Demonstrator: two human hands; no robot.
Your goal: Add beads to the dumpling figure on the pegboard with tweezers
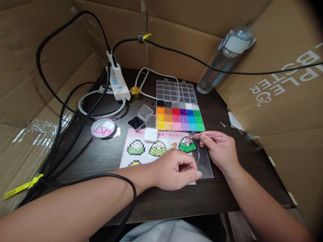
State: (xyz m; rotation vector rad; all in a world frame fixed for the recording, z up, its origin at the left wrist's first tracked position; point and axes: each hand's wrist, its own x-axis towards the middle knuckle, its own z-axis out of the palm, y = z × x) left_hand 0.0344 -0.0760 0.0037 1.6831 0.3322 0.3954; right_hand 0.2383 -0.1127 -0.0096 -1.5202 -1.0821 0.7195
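Note:
My right hand (pixel 223 149) pinches slim pink tweezers (pixel 214 135), whose tips point left to the top of a bead design (pixel 188 145). That design has a black outline, a green lower part and a white and pink upper part, and it lies on a clear pegboard (pixel 205 164). My left hand (pixel 178 169) rests with curled fingers over the lower part of the printed bead pattern sheet (pixel 136 134), just below the design. Nothing shows inside its fingers. A small box of white beads (pixel 150 134) sits on the sheet's top edge.
Behind the sheet stands an open bead organizer (pixel 180 116) in many colours. Left of it are a box of black beads (pixel 135 122) and a white dish (pixel 93 127) of pink beads. A power strip (pixel 119 82), black cables (pixel 176 52) and a bottle (pixel 219 64) stand near cardboard walls.

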